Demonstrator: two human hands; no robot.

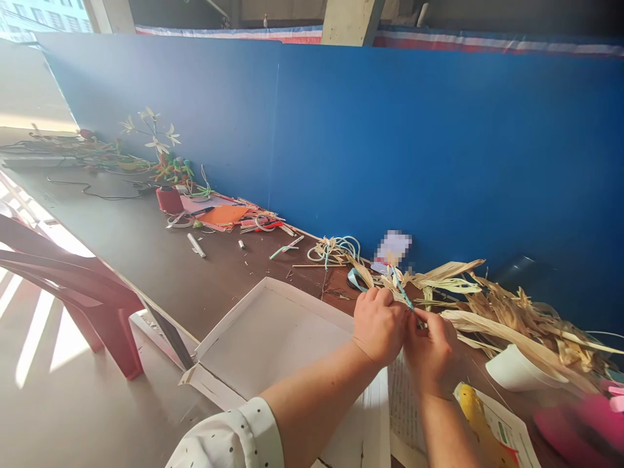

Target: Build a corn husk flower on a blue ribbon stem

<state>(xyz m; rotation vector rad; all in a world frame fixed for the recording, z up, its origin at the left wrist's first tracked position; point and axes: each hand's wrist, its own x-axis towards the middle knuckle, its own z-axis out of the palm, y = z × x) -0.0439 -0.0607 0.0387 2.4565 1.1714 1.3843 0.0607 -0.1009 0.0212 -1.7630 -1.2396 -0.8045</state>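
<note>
My left hand [377,325] and my right hand [431,348] meet above the brown table [160,260], both with fingers closed. Between them they pinch a thin stem wrapped in light blue tape [403,292], with pale dried husk petals [390,276] at its far end. The left hand grips the stem from the left, the right hand pinches its lower end. A loose loop of blue tape [355,281] lies just beyond the left hand. A pile of dried corn husks [511,312] lies to the right of the hands.
A flat white cardboard box lid [268,338] lies under my left forearm. A white cup [511,370] and printed paper [497,422] sit to the right. Craft scraps, an orange sheet [224,214], markers, a red pot [169,199] with finished flowers line the blue partition [390,143]. A red plastic chair [73,286] stands left.
</note>
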